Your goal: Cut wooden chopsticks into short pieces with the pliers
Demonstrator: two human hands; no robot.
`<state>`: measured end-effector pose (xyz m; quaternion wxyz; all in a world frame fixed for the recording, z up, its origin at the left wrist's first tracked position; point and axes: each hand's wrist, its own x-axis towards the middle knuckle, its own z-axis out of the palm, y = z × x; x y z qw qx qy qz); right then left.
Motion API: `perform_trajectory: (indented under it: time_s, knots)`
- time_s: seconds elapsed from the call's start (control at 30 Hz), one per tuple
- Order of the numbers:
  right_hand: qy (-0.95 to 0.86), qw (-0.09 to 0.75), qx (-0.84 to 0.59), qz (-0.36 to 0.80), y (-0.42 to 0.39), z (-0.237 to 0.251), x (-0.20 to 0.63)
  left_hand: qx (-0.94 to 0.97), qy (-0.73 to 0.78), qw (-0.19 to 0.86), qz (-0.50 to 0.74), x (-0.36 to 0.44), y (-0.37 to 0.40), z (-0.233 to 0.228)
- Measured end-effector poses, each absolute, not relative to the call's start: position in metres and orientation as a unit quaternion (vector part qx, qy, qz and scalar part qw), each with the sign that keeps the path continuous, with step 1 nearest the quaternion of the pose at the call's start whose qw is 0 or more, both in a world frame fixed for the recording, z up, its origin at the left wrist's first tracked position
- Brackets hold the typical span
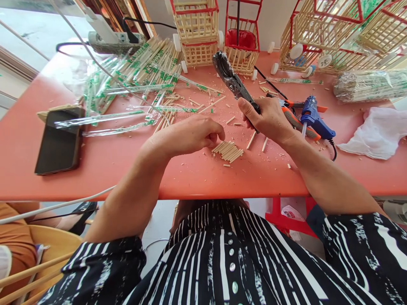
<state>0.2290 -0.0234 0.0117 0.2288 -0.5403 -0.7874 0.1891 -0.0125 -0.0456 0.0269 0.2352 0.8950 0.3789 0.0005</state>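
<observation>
My right hand (271, 118) is wrapped round a black, pliers-like hand tool (233, 80) dusted with pale specks, its long end pointing up and away to the left. Two thin wooden sticks (251, 140) lie on the table just below that hand. My left hand (200, 132) is curled low over the tabletop, fingertips bent inward; whether anything is pinched there is hidden. Directly beside those fingers, short cut wooden stick pieces (228, 151) lie side by side in a flat, uneven row. Loose pieces and crumbs are scattered around them.
Wrapped chopsticks (159, 59) and torn plastic sleeves lie at the back left, near a phone (59, 142). Small stick-built carts (199, 29) line the back. On the right are a blue glue gun (314, 117), orange-handled pliers (297, 123) and a white cloth (377, 131).
</observation>
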Motion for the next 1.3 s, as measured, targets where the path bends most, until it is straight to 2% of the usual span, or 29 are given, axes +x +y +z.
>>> perform_trajectory:
  time_s: [0.63,1.3]
  knots:
    - [-0.788,0.281,-0.512,0.197,-0.017,0.002,0.234,0.89,0.402,0.214,0.026,-0.006,-0.045,0.019]
    - [-0.788,0.282,-0.509,0.201,-0.019,0.003,0.233,0.901,0.374,0.218,0.001,-0.011,-0.05,0.028]
